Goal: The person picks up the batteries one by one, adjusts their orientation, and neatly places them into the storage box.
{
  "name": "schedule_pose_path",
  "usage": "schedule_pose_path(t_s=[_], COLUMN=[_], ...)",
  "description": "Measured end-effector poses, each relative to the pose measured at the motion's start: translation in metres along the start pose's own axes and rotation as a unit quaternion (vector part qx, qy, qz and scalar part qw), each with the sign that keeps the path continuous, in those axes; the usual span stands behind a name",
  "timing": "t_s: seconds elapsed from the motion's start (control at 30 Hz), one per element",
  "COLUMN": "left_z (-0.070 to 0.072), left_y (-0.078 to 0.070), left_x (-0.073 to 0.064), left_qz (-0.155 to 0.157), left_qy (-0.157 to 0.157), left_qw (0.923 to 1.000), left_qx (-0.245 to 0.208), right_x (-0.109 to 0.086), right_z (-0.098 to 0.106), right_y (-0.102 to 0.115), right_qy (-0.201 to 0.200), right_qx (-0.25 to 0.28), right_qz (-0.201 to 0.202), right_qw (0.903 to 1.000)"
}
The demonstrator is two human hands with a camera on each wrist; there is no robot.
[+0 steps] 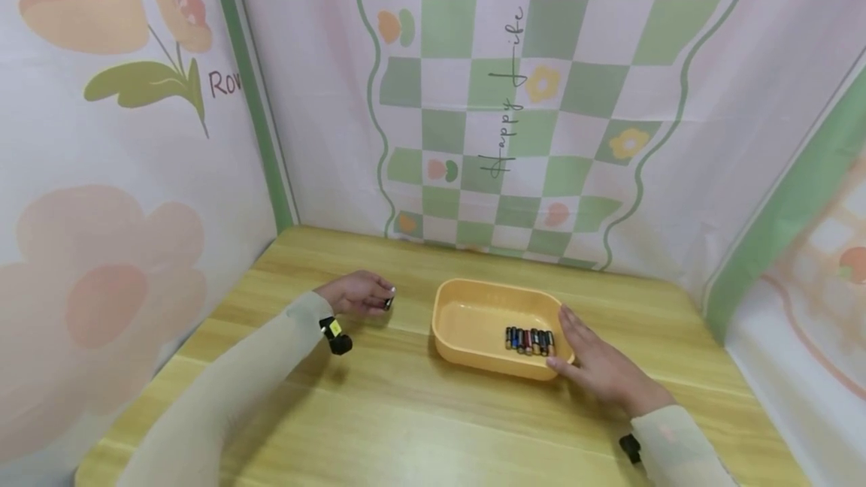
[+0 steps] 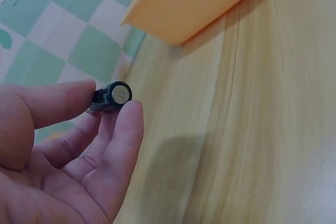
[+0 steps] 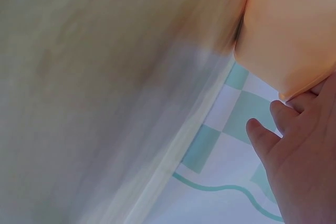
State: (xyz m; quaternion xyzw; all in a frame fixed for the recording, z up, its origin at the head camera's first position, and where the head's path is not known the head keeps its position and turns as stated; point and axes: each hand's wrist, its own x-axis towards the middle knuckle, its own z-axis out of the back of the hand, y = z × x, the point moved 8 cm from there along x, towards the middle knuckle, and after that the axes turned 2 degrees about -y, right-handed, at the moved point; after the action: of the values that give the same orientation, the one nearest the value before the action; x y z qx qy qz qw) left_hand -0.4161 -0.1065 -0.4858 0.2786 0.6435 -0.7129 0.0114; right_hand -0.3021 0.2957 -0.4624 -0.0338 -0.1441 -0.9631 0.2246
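Observation:
Left of the yellow plastic bin (image 1: 467,355), my left hand (image 1: 358,294) pinches a small dark battery (image 2: 113,96) between thumb and fingers, above the table. The battery's round metal end shows in the left wrist view. My right hand (image 1: 602,363) holds the bin's right end, with the thumb at the front corner and fingers over the rim. In the right wrist view, two fingers (image 3: 262,136) stick out beside the bin. Several batteries (image 1: 529,341) lie side by side in a row on the bin's floor, toward its right end.
The bin stands on a wooden table (image 1: 379,412). Printed cloth curtains (image 1: 325,96) hang behind the table and on both sides. A small black camera (image 1: 336,337) is strapped to the left wrist, and another dark device (image 1: 631,448) is at the right wrist.

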Motion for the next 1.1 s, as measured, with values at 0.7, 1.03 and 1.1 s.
schedule_pose_path(t_s=[0.7,1.03,1.1], left_z=[-0.018,-0.028,-0.031], left_y=[-0.032,-0.049,-0.052], left_x=[-0.004,-0.008,-0.008], left_qz=[-0.033,-0.047,-0.049], left_qy=[0.045,0.06,0.061], left_qw=[0.9983,0.9969,0.9968], left_qx=[-0.015,-0.019,-0.017], right_x=[0.001,0.001,0.001], right_z=[0.002,0.003,0.003], right_y=[0.002,0.005,0.004], right_qy=[0.004,0.006,0.006], right_qx=[0.007,0.009,0.008], right_qz=[0.0,0.001,0.0], right_qw=[1.0,0.9999,1.0])
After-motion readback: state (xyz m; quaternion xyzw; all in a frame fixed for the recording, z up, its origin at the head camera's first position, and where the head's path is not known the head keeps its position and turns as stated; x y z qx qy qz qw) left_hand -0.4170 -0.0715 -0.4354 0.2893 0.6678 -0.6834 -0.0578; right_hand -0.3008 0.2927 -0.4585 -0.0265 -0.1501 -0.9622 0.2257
